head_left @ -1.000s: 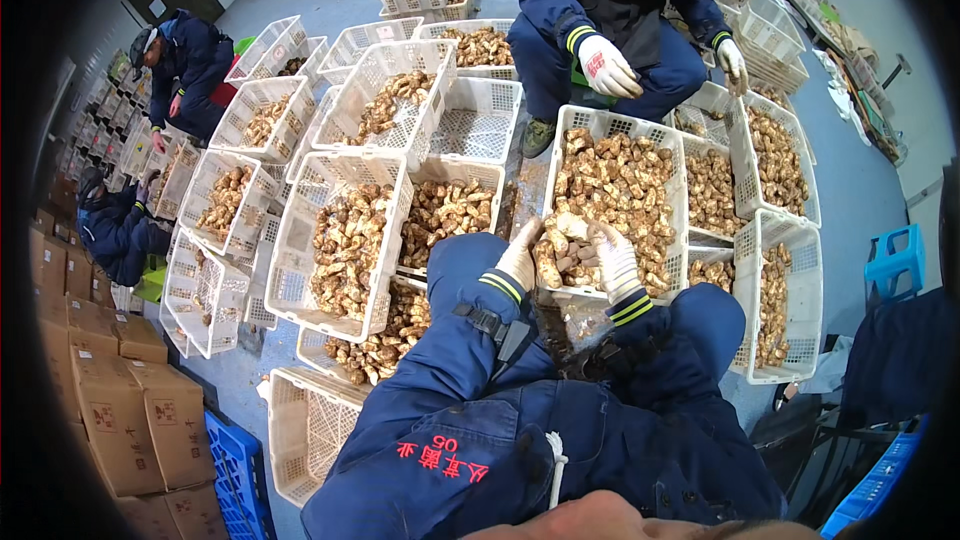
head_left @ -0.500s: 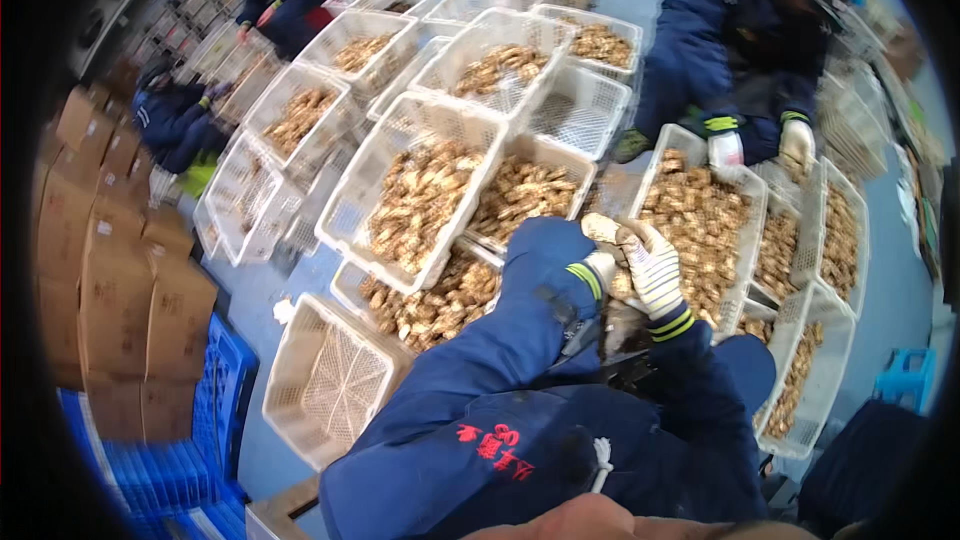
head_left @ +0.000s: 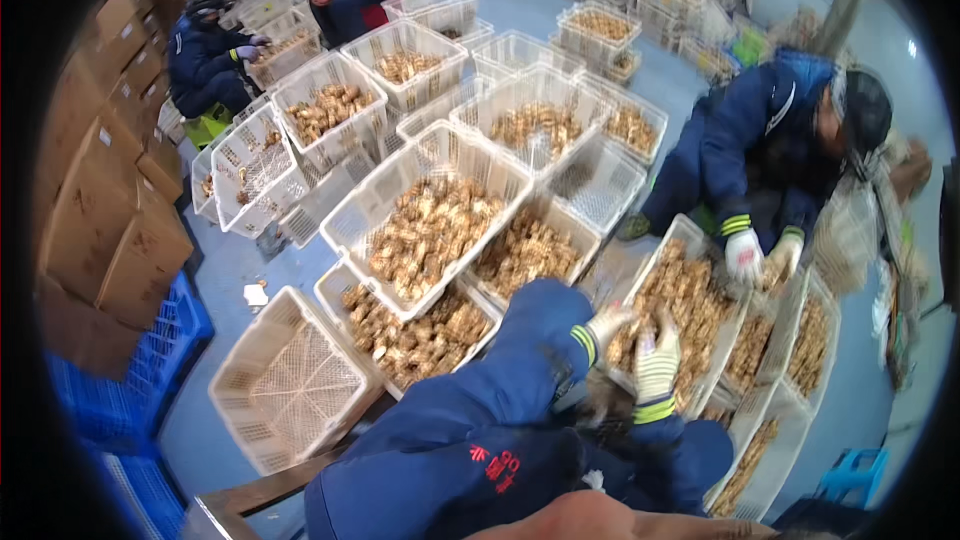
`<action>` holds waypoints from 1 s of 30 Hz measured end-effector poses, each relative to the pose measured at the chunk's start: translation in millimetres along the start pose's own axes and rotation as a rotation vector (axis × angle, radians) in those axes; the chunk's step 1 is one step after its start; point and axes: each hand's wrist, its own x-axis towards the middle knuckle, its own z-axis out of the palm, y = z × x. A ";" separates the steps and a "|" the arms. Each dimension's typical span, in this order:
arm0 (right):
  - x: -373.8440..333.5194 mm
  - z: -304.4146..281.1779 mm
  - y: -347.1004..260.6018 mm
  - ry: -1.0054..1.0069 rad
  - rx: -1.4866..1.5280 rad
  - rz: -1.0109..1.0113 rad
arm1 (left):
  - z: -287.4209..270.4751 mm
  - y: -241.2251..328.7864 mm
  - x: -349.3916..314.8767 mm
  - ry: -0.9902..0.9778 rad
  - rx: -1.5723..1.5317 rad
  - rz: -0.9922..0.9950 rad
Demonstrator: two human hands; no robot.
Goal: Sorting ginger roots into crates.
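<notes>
My left hand point(head_left: 608, 324), in a pale glove, reaches over the near left rim of a long white crate point(head_left: 648, 258) full of knobbly tan ginger-like roots point(head_left: 684, 292). Its fingers are smeared by motion, so whether they hold a root cannot be told. Just right of it, my right hand point(head_left: 657, 358), in a striped white glove, is raised over the roots at the crate's near end. Its thumb and fingers stand apart, and no root shows clearly between them. The space below my hands is dark and blurred.
Across the crate, a co-worker point(head_left: 770, 140) handles roots with gloved hands. Stacked root crates point(head_left: 430, 230) stand ahead and left, beside a bare crate point(head_left: 295, 380). Cardboard boxes point(head_left: 110, 210) and blue pallets point(head_left: 130, 370) line the left; a blue stool point(head_left: 852, 475) stands lower right.
My hands were together on a tan root; now they are apart and lower in the picture, with no root clearly visible between them. The view has shifted, showing more of the room's far side.
</notes>
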 end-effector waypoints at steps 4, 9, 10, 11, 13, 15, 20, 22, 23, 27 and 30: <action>-56.1 8.2 23.7 -0.120 -0.027 0.226 | 22.1 22.9 -34.5 0.053 -0.061 -0.238; -58.1 -15.8 0.4 -0.200 0.216 0.325 | 52.8 59.2 -55.2 0.172 -0.116 -0.296; -60.5 -15.4 4.8 -0.194 0.143 0.292 | 56.1 59.1 -58.1 0.209 -0.010 -0.265; -61.9 -16.2 9.6 -0.263 0.082 0.359 | 60.4 57.9 -61.2 0.244 0.095 -0.235; -65.3 -24.5 -3.7 -0.316 0.213 0.517 | 66.1 48.4 -65.7 0.307 0.155 -0.227; -72.4 -23.6 27.1 -0.344 -0.161 0.330 | 69.6 40.3 -67.0 0.318 0.020 -0.242; -90.4 -36.1 34.5 -0.249 0.196 0.386 | 64.1 16.9 -66.3 0.362 -0.306 -0.168; -112.1 -6.5 120.6 -0.128 0.315 0.198 | 74.0 16.9 -60.5 0.354 -0.339 -0.187; -114.1 -4.1 105.7 -0.138 0.321 0.204 | 70.2 14.3 -61.8 0.363 -0.246 -0.162; -115.4 -1.5 26.7 -0.183 0.966 0.946 | 49.6 -9.5 -56.2 0.316 -0.230 -0.150; -109.8 -7.9 22.3 -0.195 0.942 0.921 | 58.6 -7.2 -51.3 0.313 -0.202 -0.142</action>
